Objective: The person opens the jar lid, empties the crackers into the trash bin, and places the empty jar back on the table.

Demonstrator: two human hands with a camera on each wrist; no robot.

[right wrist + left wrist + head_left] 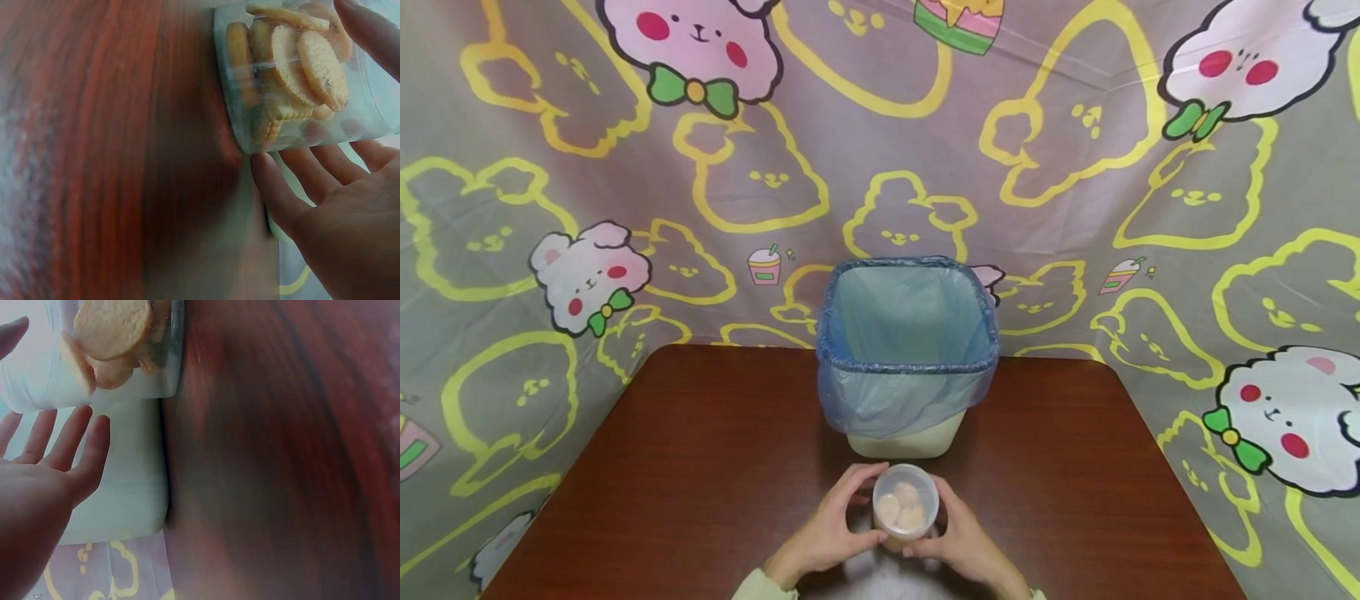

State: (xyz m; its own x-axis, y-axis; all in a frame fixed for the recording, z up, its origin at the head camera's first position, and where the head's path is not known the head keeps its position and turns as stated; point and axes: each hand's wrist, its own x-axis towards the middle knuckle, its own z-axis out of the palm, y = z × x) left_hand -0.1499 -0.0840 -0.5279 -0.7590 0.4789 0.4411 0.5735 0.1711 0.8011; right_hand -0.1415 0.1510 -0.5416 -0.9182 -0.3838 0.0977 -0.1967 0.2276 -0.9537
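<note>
A clear round jar (906,502) of biscuits stands upright low over the table, in front of the lined bin. My left hand (835,521) curves round its left side, thumb at the front and fingers toward the back. From the other side my right hand (962,533) holds it the same way, fingertips along the wall in the right wrist view. Several round biscuits (322,69) and a ridged-edge one (290,112) show through the wall. In the left wrist view the left fingers (94,450) reach up to the jar (169,356).
Just behind the jar stands a cream bin (902,442) with a blue plastic bag (895,400) folded over its rim. All of this is on a dark reddish-brown table (700,467). A patterned cloth (775,150) hangs behind and along both sides.
</note>
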